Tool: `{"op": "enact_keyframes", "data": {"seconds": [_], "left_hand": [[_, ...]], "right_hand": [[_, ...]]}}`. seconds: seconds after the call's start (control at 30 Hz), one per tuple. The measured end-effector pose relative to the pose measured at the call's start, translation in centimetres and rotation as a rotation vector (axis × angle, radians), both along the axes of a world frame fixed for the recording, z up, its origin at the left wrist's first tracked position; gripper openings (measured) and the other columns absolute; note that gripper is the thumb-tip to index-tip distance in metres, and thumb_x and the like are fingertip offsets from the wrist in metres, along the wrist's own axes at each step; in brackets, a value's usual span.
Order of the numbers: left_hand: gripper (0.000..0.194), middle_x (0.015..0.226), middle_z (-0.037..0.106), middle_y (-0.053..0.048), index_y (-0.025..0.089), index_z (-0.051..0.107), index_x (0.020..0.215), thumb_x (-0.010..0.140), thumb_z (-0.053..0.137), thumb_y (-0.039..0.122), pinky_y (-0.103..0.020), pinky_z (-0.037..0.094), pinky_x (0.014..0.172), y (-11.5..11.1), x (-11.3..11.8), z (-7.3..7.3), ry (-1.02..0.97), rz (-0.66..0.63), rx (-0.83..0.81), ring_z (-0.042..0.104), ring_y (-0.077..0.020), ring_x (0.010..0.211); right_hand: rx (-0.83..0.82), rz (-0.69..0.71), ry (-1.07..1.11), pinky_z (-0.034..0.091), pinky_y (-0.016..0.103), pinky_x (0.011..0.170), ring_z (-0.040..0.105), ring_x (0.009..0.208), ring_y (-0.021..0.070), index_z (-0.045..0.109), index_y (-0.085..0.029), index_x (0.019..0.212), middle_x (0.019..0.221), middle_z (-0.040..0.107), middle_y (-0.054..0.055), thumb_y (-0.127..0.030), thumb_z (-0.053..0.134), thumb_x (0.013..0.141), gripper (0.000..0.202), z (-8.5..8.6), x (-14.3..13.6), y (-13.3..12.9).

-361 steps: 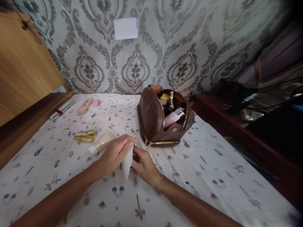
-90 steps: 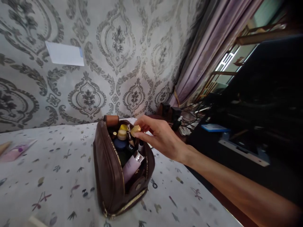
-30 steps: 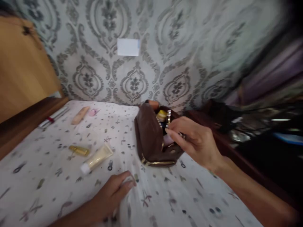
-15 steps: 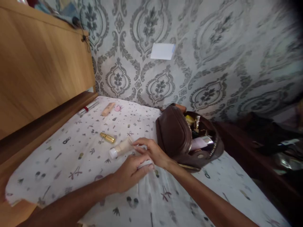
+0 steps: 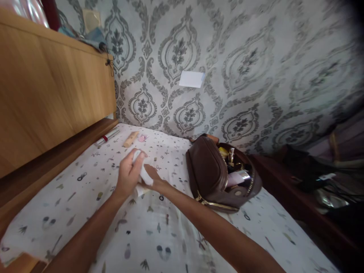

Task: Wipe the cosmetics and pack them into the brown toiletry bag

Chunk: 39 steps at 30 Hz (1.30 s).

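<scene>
My left hand (image 5: 126,172) is closed on a folded white cloth (image 5: 146,174), its thumb pressed along the top. The cloth hangs down in front of my right hand (image 5: 153,175), which reaches in from the right beside it. My right fingers are mostly hidden, so I cannot tell what they hold. Just below both hands lies a pale cosmetic tube (image 5: 141,190), largely covered. The gold tube is hidden behind my hands. Further back lie a beige box (image 5: 131,139) and a small pink item (image 5: 142,138).
An unzipped brown bag (image 5: 206,167) full of cosmetics stands on the right of the patterned white sheet (image 5: 170,235). Left is a wooden cabinet (image 5: 57,83), with a silver tube with a red band (image 5: 106,137) near it. The papered wall (image 5: 241,76) closes off the back.
Both hands have moved left and away from me, over the spot where the gold tube lay. The white cloth, mostly hidden in my left hand before, now shows more. The view has tilted up slightly.
</scene>
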<state>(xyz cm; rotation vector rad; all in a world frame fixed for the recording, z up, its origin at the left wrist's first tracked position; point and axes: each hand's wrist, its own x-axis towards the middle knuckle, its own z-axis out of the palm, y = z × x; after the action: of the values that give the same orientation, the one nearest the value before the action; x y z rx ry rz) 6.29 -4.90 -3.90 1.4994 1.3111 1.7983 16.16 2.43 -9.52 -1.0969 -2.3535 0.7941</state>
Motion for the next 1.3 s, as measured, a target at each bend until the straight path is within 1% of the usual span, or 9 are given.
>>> {"op": "enact_keyframes", "data": {"seconds": [0.13, 0.23, 0.37, 0.57, 0.77, 0.97, 1.13, 1.27, 1.3], "left_hand": [[0.029, 0.065, 0.055, 0.004, 0.02, 0.062, 0.082, 0.089, 0.055, 0.047, -0.021, 0.041, 0.056, 2.1, -3.0, -0.2, -0.342, 0.273, 0.007, 0.049, -0.0109, 0.057], [0.029, 0.064, 0.055, 0.005, 0.02, 0.06, 0.081, 0.086, 0.058, 0.048, -0.021, 0.044, 0.056, 3.0, -3.9, 0.1, -0.612, 0.293, -0.043, 0.051, -0.0103, 0.055], [0.038, 0.069, 0.064, 0.001, 0.019, 0.064, 0.094, 0.084, 0.058, 0.055, -0.023, 0.047, 0.056, 2.4, -2.1, 0.1, -0.568, 0.081, -0.165, 0.059, -0.0137, 0.059], [0.045, 0.062, 0.065, 0.0, 0.017, 0.066, 0.088, 0.084, 0.058, 0.06, -0.025, 0.046, 0.052, 0.0, 2.6, -1.1, -0.029, -0.39, -0.335, 0.058, -0.0156, 0.051], [0.044, 0.058, 0.064, 0.0, 0.021, 0.063, 0.075, 0.088, 0.05, 0.06, -0.028, 0.049, 0.066, -1.0, 5.2, -0.8, 0.29, -0.405, -0.244, 0.062, -0.0179, 0.061], [0.059, 0.09, 0.075, -0.008, 0.018, 0.067, 0.099, 0.077, 0.055, 0.072, -0.032, 0.058, 0.073, -1.8, 8.1, -1.3, 0.128, -0.351, -0.416, 0.07, -0.0233, 0.078], [0.057, 0.086, 0.077, -0.009, 0.018, 0.071, 0.08, 0.063, 0.067, 0.073, -0.039, 0.057, 0.089, -1.5, 10.0, -3.2, 0.16, -0.392, -0.498, 0.07, -0.0314, 0.093], [0.051, 0.096, 0.078, -0.007, 0.022, 0.074, 0.096, 0.082, 0.052, 0.066, -0.038, 0.059, 0.087, -0.7, 8.4, -6.3, 0.215, -0.334, -0.484, 0.069, -0.031, 0.106], [0.045, 0.093, 0.079, -0.005, 0.025, 0.075, 0.093, 0.084, 0.052, 0.062, -0.037, 0.062, 0.08, -0.4, 7.6, -7.4, 0.275, -0.236, -0.457, 0.07, -0.0306, 0.104]], "right_hand": [[-0.22, -0.111, 0.245, 0.04, 0.028, 0.062, 0.052, 0.063, 0.0151, 0.064, -0.015, 0.079, 0.068, 0.058, 0.001, -0.03, 0.063, 0.081, 0.015, 1.0, 1.1, 0.0], [-0.375, -0.106, 0.48, 0.043, 0.026, 0.065, 0.053, 0.065, 0.0123, 0.063, -0.015, 0.094, 0.076, 0.06, 0.002, -0.046, 0.054, 0.087, 0.033, 1.9, 3.5, -1.6], [-0.56, -0.047, 0.697, 0.046, 0.026, 0.064, 0.054, 0.06, 0.0097, 0.064, -0.016, 0.093, 0.078, 0.061, 0.001, -0.062, 0.062, 0.079, 0.048, 2.5, 6.7, -5.0], [-0.899, -0.034, 0.987, 0.046, 0.022, 0.056, 0.056, 0.05, 0.0066, 0.067, -0.015, 0.082, 0.071, 0.064, -0.003, -0.054, 0.087, 0.058, 0.05, 0.9, 8.5, -9.1], [-0.924, -0.059, 1.024, 0.046, 0.021, 0.051, 0.058, 0.046, 0.0073, 0.066, -0.013, 0.077, 0.065, 0.063, -0.005, -0.056, 0.089, 0.051, 0.055, -0.6, 10.4, -10.6], [-0.784, -0.177, 1.203, 0.046, 0.021, 0.052, 0.06, 0.051, 0.0081, 0.064, -0.014, 0.074, 0.067, 0.063, -0.004, -0.052, 0.092, 0.048, 0.053, -0.8, 11.8, -10.8], [-0.685, -0.316, 1.226, 0.045, 0.019, 0.05, 0.053, 0.048, 0.0058, 0.065, -0.015, 0.066, 0.062, 0.058, -0.006, -0.046, 0.095, 0.039, 0.052, -1.8, 12.5, -10.6], [-0.643, -0.371, 1.214, 0.038, 0.017, 0.041, 0.049, 0.044, 0.0046, 0.071, -0.016, 0.076, 0.067, 0.062, -0.004, -0.05, 0.093, 0.042, 0.053, -1.6, 13.1, -10.5], [-0.631, -0.386, 1.226, 0.037, 0.017, 0.039, 0.048, 0.045, 0.0047, 0.072, -0.017, 0.079, 0.073, 0.064, -0.003, -0.051, 0.093, 0.042, 0.055, -1.4, 13.2, -10.5]]}}
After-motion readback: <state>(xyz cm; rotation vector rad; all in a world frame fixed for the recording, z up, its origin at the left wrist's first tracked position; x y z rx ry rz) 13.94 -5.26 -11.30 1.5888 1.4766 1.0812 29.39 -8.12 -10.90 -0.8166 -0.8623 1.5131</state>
